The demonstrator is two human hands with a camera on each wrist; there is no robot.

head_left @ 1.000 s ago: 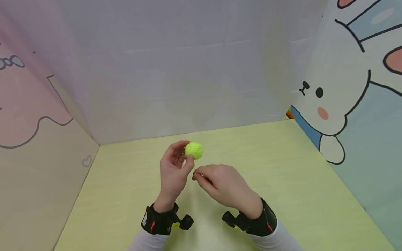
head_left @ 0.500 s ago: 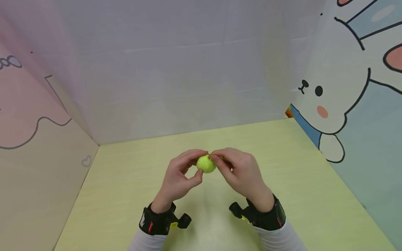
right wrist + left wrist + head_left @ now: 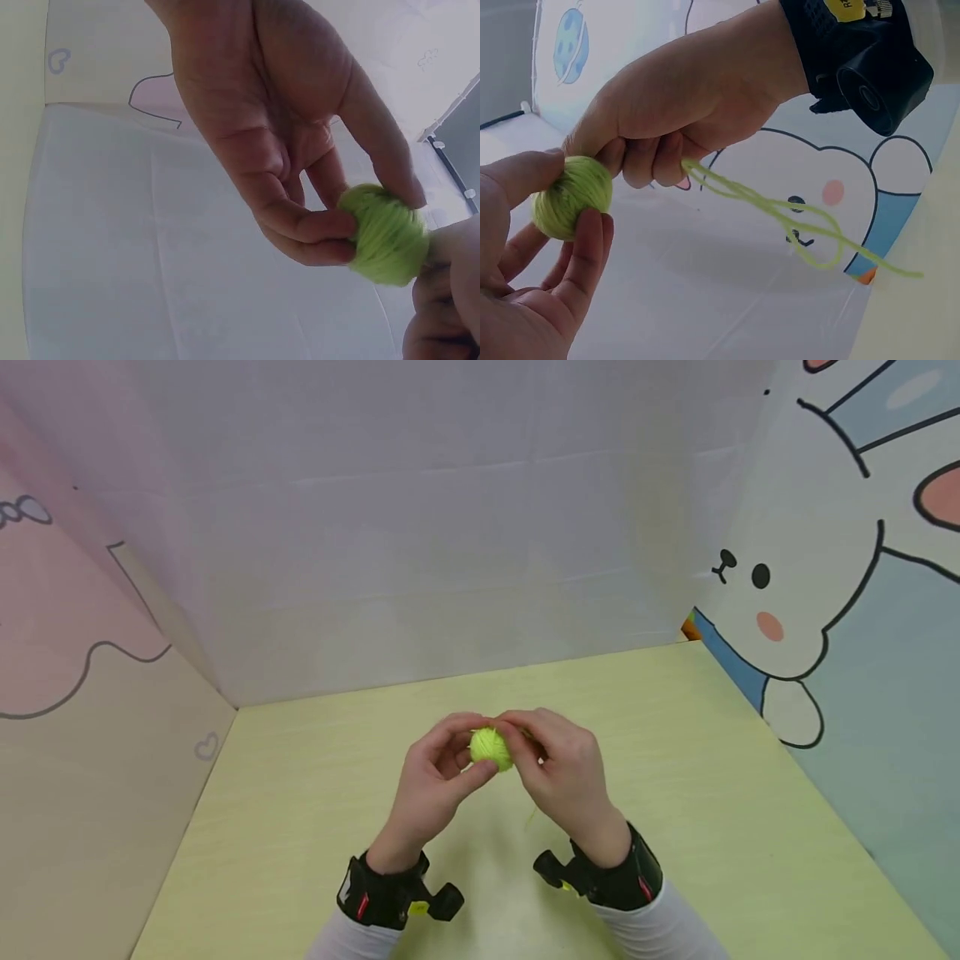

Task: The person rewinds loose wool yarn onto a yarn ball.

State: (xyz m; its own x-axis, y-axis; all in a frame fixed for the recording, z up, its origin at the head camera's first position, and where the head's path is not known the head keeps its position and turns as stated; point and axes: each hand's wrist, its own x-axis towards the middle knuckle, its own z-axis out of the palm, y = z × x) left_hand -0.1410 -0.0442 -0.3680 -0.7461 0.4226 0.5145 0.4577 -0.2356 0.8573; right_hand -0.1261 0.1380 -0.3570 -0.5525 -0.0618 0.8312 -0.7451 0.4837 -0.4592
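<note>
A small ball of yellow-green yarn [image 3: 491,750] is held above the table between the thumb and fingers of my left hand [image 3: 432,781]. My right hand [image 3: 566,768] is right at the ball's upper right side, thumb and index finger together at its surface. In the left wrist view, a loose yarn tail [image 3: 761,201] comes out of the right hand's curled fingers and trails off in a loop with a free end. The wound strands of the ball [image 3: 388,236] show plainly in the right wrist view, where the right fingertips are partly hidden behind it.
The pale yellow table [image 3: 300,827] lies under both hands. A whitish cloth wall [image 3: 420,568] stands along its back edge, with printed cartoon panels on the left and right [image 3: 795,610]. Each wrist wears a black strap with a camera [image 3: 386,889].
The right hand has risen from below the ball, where it held the strand stretched down, to the ball's upper right. The ball, in the left hand, has shifted right and lower in view.
</note>
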